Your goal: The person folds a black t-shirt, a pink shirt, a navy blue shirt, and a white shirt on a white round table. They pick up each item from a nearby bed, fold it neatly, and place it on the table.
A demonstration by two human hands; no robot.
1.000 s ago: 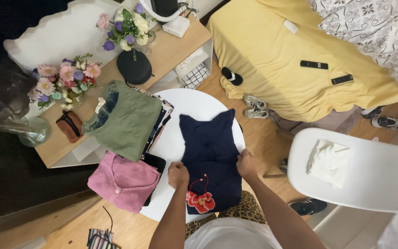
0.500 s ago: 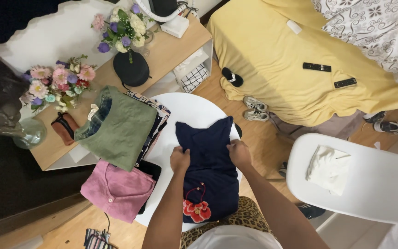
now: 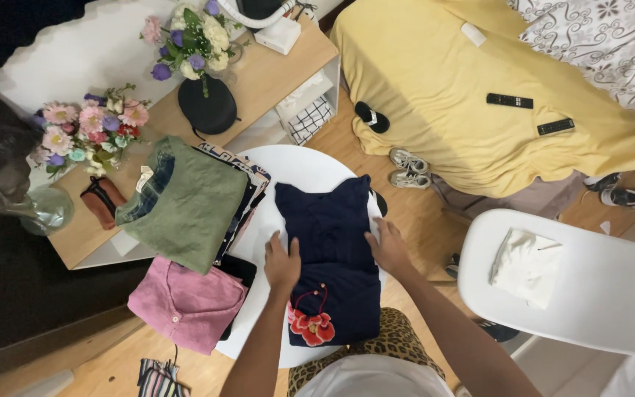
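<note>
From the head camera, a dark blue garment (image 3: 332, 250) with a red flower patch near its lower hem lies flat on a round white table (image 3: 295, 165), running from the middle of the table to its near edge. The left hand (image 3: 282, 261) lies palm down on the garment's left edge, fingers spread and flat, closed on nothing. The right hand (image 3: 387, 246) presses on the right edge, just beside the table's rim, fingers also flat and open; neither hand pinches the cloth.

To the left of the garment, a green top (image 3: 185, 202) sits on a stack of folded clothes, and a pink shirt (image 3: 185, 305) lies below it, hanging over the table's edge. Behind them a wooden shelf (image 3: 281, 77) carries two flower bunches (image 3: 93, 132) and a black round bag (image 3: 206, 109). To the right stand a white chair (image 3: 604, 294) with a folded white cloth (image 3: 527, 265) on it, and a bed with a yellow cover (image 3: 450, 95) holding two remotes (image 3: 510, 101).
</note>
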